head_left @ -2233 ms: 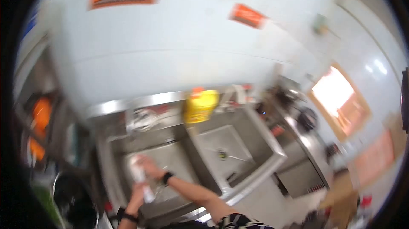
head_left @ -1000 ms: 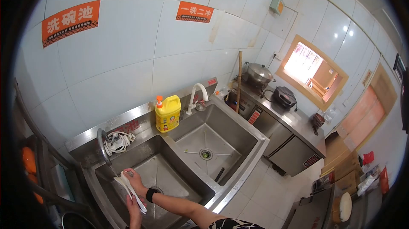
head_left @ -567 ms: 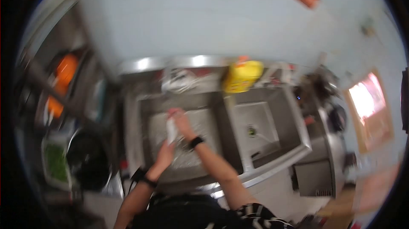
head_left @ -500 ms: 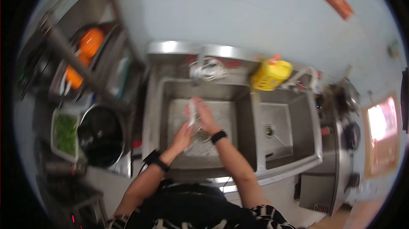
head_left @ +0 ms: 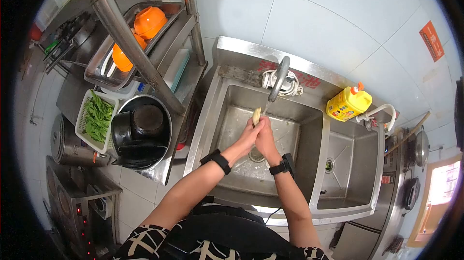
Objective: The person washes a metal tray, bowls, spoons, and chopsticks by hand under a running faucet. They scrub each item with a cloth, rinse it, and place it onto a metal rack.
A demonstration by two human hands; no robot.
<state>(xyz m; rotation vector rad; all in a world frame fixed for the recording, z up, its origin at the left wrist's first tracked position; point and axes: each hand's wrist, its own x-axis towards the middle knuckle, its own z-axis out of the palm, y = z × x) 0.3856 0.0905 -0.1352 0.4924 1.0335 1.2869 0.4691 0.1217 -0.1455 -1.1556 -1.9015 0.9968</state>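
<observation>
Over the large left sink basin, my left hand and my right hand are close together, fingers closed. A pale yellowish, elongated thing sticks up from between them, its lower part hidden by the fingers. I cannot tell its kind. Just above it hangs the spout of a curved grey faucet, with a thin stream of water at the hands. Beneath my hands, the round drain shows in the wet basin floor.
A yellow jug stands on the sink's back ledge, near a white faucet over the smaller right basin. At left, a metal rack holds orange bowls. Below are a basket of greens and a pot of dark pans.
My view has turned, and the sink sits further right in it. My hands have come closer together, nearer the faucet, and the pale thing now points up between them.
</observation>
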